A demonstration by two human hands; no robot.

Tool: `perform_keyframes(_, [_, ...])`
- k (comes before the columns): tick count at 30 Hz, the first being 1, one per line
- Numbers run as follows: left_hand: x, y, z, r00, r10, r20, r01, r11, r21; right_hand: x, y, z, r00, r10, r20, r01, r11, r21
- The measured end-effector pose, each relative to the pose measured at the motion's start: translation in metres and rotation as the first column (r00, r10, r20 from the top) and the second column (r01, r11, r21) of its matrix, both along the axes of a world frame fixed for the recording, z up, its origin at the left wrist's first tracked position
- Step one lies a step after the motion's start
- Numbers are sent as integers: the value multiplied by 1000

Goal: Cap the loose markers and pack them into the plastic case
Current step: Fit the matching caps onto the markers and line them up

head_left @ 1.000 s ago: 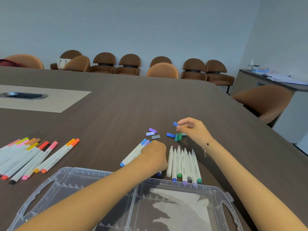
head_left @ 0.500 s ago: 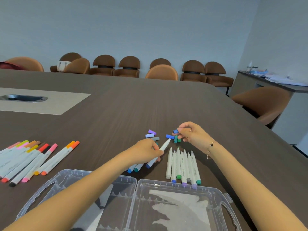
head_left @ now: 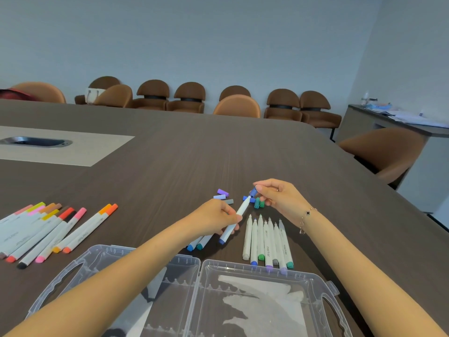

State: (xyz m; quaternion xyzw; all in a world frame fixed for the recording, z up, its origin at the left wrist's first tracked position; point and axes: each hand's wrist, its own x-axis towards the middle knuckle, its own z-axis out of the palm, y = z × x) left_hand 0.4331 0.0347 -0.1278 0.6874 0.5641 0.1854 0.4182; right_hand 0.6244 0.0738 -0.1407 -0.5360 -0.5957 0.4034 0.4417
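- My left hand (head_left: 213, 216) gripped a slim white blue marker (head_left: 234, 218), tilted above the woodgrain table (head_left: 170, 171).
- My right hand (head_left: 279, 197) pinched a stubby blue cap (head_left: 253, 192) at its tip.
- The clear plastic case (head_left: 243, 288) lay open nearest me.

The word "marker" is showing in small grey print along the white barrel of a green-ended uncapped marker pen (head_left: 267, 249) lying on the dark wood worktop (head_left: 170, 171), and again on its teal-ended neighbour (head_left: 285, 250) (other barrel prints, left group included, are staying too blurred to read).
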Motion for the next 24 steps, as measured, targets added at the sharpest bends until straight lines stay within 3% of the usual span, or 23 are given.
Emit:
perform_keyframes(3, [0,0,1,1000,0,3,0,1000,-6,-1,0,-1,999,-8,-47,8,1000,-6])
perform_keyframes(8, [0,-1,1,1000,3,16,-3,1000,-13,-6,-4,-1,997,81,17,-81,997,-4])
perform_keyframes(15, [4,-5,0,968,143,206,-117,984,-137,-15,-5,-4,989,85,-122,-79,995,56])
perform_keyframes(22, [5,-10,-11,919,194,342,-85,947,-309,-21,-8,-10,989,138,-62,-138,990,7])
perform_keyframes(24, [11,-11,-8,953,126,277,-46,960,-275,-21,-6,-8,985,175,5,-175,984,12])
